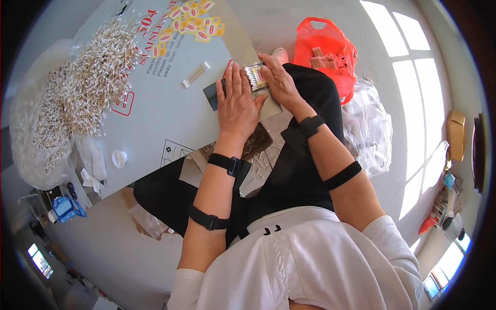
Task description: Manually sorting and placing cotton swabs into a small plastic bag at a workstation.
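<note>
Near the top centre of the frame, both hands are working close together over a small bundle of cotton swabs (254,76). The left hand (236,101) is lying flat, palm down, its fingers (231,77) pressed side by side and pointing toward the top of the frame, resting beside the bundle and partly covering a dark card (212,95) beneath it. The right hand (279,80) is coming in from the right, its fingers curling around the bundle and pinching it from that side; the swabs' white tips are showing between the two hands. The bundle is sitting on a grey sheet (170,113) that is serving as a tabletop across the person's lap, just at its right edge.

A little to the left of the hands, a few loose swabs (196,75) are lying together on the sheet. Farther left, in the upper left of the frame, a large heap of swabs (98,72) is spilling out of a clear plastic bag (36,134). At the top centre, a scatter of small yellow packets (191,23) is lying on the sheet. A small white cap (119,158) is sitting at the left, near the sheet's lower edge.

To the upper right of the hands, an orange plastic bag (325,51) is resting on the floor, with crumpled clear plastic (369,129) just below it. Black straps are circling both forearms and wrists.
</note>
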Motion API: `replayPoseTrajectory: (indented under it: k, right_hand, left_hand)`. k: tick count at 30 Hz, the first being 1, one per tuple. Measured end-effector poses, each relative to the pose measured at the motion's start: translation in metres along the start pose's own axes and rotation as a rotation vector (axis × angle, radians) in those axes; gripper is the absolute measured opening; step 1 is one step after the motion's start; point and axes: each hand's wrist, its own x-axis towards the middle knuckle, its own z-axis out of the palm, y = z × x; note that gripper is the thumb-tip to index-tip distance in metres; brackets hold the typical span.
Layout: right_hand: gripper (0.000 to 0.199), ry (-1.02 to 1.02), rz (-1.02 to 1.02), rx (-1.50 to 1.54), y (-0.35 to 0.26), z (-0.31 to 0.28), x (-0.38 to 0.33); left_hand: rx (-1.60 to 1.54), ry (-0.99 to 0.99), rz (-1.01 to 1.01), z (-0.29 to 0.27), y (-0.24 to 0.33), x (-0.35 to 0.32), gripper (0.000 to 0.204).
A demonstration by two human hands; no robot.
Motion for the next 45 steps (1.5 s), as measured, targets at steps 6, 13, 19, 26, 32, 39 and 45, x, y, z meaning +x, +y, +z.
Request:
replayPoseTrajectory:
  k: [6,13,19,26,32,39,45]
  right_hand:
    - [0.039,0.017,0.002,-0.021,0.000,0.001,0.000]
    - [0.039,0.022,-0.019,-0.034,0.002,0.001,0.001]
    - [0.039,0.036,-0.015,-0.037,-0.002,0.004,0.000]
    - [0.038,0.052,-0.041,-0.069,-0.004,0.004,0.000]
    - [0.039,0.044,-0.023,-0.038,-0.001,0.004,0.000]
    - [0.038,0.070,0.004,0.058,-0.004,0.004,-0.001]
    - [0.039,0.206,0.066,0.150,-0.006,0.000,0.001]
  left_hand:
    - [-0.012,0.017,-0.020,0.002,0.001,-0.003,0.077]
    - [0.001,0.028,-0.050,0.002,0.002,-0.005,0.079]
    - [0.008,0.034,-0.031,0.003,0.001,-0.004,0.078]
    - [-0.438,0.249,-0.043,0.001,-0.016,-0.002,0.072]
    - [-0.368,0.333,-0.124,-0.003,-0.021,-0.006,0.071]
    - [-1.333,0.583,-0.351,-0.002,0.006,-0.012,0.060]
    - [-1.250,0.640,-0.364,0.004,0.008,0.005,0.060]
